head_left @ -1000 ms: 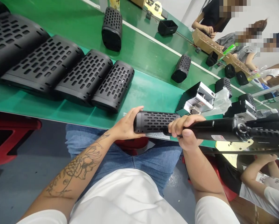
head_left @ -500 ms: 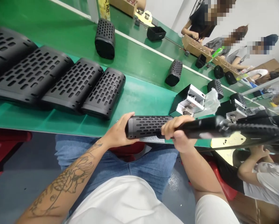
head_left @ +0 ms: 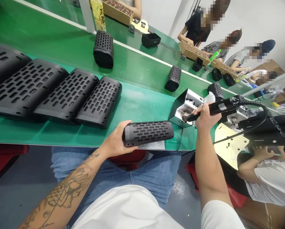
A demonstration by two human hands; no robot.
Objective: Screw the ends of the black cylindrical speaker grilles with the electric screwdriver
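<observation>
Back from the left hand [head_left: 117,140], a dark line tattoo [head_left: 69,190] of petal-like outlines, scale-like rows and a small circle covered the forearm. Well behind the right hand [head_left: 205,116] came a white short sleeve [head_left: 220,214]; between the arms, a white shirt [head_left: 133,205] and blue jeans [head_left: 78,165].

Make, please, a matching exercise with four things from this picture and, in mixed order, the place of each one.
1. left hand
2. electric screwdriver
3. nearest screw feeder
4. yellow printed pack

A. gripped in the right hand
B. beside the white post
C. around one end of a slotted housing
D. at the electric screwdriver's tip

Pairs: 1-C, 2-A, 3-D, 4-B.
</observation>
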